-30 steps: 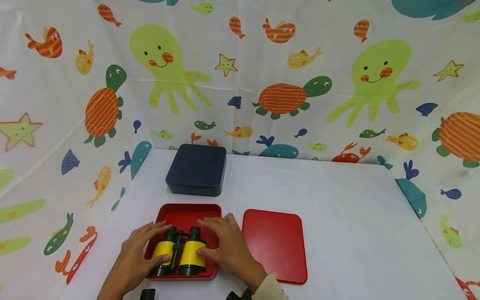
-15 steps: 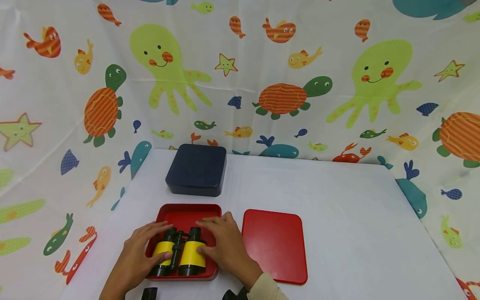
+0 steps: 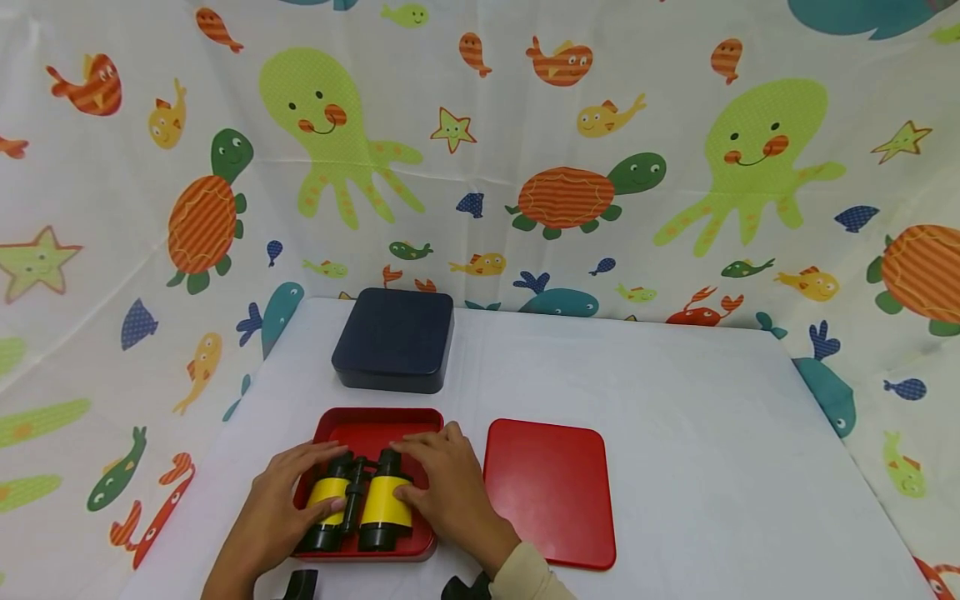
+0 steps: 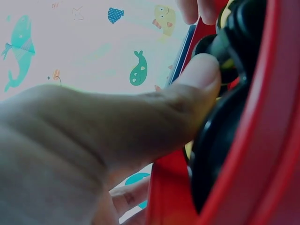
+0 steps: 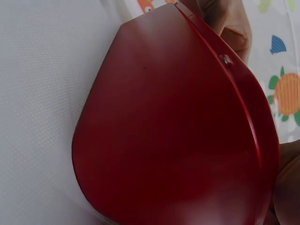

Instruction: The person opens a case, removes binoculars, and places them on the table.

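Yellow and black binoculars (image 3: 386, 503) lie within an open red tin (image 3: 378, 414). My left hand (image 3: 273, 504) holds them from the left, its thumb across the yellow band and its fingers curving over the left eyepiece. From the other side my right hand (image 3: 456, 493) grips the right barrel, thumb on the yellow band and fingertips at the right eyepiece. In the left wrist view the left thumb (image 4: 145, 119) presses on the black part of the binoculars, just inside the red wall. The tin's outer wall (image 5: 164, 122) fills the right wrist view and hides most of the right hand.
A flat red lid (image 3: 553, 492) lies right of the tin, close to the right forearm. Behind the tin stands a closed dark blue box (image 3: 393, 337). The white table (image 3: 675, 433) ends against a curtain (image 3: 480, 158) printed with sea animals.
The binoculars have shifted slightly, their eyepiece end a little farther up in the head view. Both hands have moved slightly with them and keep their hold. Tin, lid and blue box stay put.
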The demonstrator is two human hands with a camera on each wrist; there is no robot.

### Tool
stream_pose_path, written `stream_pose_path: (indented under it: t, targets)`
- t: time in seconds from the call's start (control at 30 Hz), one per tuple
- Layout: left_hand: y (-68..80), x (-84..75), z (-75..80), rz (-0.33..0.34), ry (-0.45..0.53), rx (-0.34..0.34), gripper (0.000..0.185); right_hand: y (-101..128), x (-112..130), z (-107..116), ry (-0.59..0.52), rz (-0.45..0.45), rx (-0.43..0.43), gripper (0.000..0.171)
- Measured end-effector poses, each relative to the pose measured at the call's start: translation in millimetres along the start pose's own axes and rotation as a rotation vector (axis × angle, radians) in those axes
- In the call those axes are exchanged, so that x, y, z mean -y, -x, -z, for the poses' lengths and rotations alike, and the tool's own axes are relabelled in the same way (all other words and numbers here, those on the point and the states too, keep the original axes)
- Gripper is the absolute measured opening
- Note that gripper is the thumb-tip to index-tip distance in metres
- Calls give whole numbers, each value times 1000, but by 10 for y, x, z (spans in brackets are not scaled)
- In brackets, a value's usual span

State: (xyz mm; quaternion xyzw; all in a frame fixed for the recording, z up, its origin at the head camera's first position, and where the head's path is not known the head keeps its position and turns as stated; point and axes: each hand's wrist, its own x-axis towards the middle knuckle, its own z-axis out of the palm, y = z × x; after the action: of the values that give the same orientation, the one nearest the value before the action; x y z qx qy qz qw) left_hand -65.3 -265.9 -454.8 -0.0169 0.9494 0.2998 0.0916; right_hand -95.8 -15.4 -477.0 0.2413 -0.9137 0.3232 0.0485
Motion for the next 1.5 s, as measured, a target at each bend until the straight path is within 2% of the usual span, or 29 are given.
stream_pose_path:
  t: [0.27, 0.47, 0.6, 0.9, 1.13, 1.33, 1.5]
  targets:
    - [-62, 7, -30, -8, 12, -10, 77, -20, -24, 3, -1, 14, -5, 54]
    - [-57, 8, -30, -17, -11, -29, 76, -10, -29, 36, -5, 28, 47, 67]
    - [-11, 26, -5, 1, -23, -21, 78, -6, -45, 47, 7, 58, 69, 72]
    - [103, 59, 86, 0, -29, 17, 79, 11, -79, 64, -6, 82, 106, 74]
    - [104, 61, 75, -22, -28, 23, 75, 18, -80, 56, 1, 80, 110, 74]
    - [88, 40, 44, -4, -23, 15, 71, 22, -77, 40, -7, 44, 84, 66]
    - [92, 47, 54, 3, -42, 25, 74, 27, -76, 45, 7, 58, 103, 69]
